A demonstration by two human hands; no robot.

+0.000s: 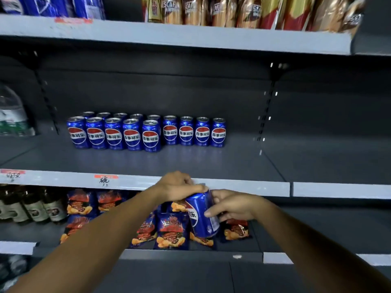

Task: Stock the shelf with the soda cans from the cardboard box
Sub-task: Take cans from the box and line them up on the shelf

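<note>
Blue soda can (202,214), tilted; gripped by left hand (179,187), right hand (232,205).

Snack bags (171,230), dark bottles (33,206), water jug (12,115)

Fourteen blue Pepsi cans (150,136) stand on the middle shelf (211,166), five in front and nine behind; one more Pepsi can (202,214) is held in two hands; three dark bottles (36,206) stand lower left.
</note>
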